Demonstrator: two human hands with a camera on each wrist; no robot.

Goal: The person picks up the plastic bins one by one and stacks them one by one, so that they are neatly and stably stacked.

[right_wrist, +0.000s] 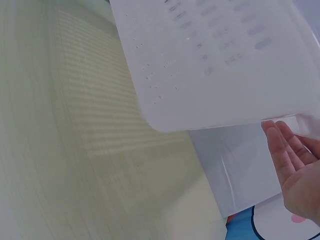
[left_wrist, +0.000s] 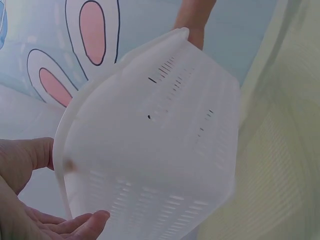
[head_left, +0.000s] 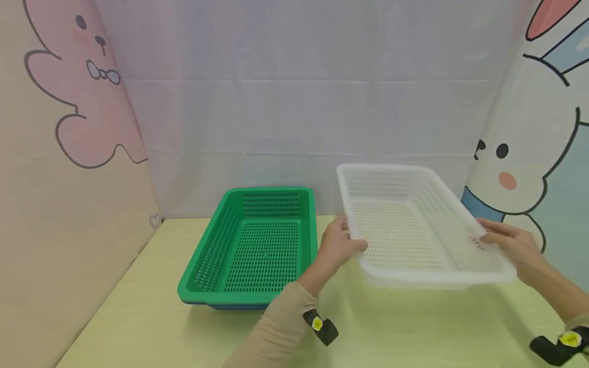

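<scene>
A white perforated plastic basket (head_left: 432, 278) is held above the table, tilted, its open top toward the head view. My left hand (head_left: 337, 246) grips its left rim, thumb over the edge and fingers underneath. On the opposite side, my right hand (head_left: 513, 248) holds the right rim near the front corner. From below, the left wrist view shows the slotted side of the white basket (left_wrist: 150, 135) beside the left hand (left_wrist: 22, 185). In the right wrist view, fingers of the right hand (right_wrist: 300, 175) reach under the edge of the white basket (right_wrist: 225, 85).
To the left, a green slotted basket (head_left: 230, 298) stands on the table, with the edge of a blue one (head_left: 236, 307) under it. The pale yellow-green table (head_left: 133, 317) meets a white cloth wall (head_left: 276, 112) behind. Cartoon-printed panels flank both sides.
</scene>
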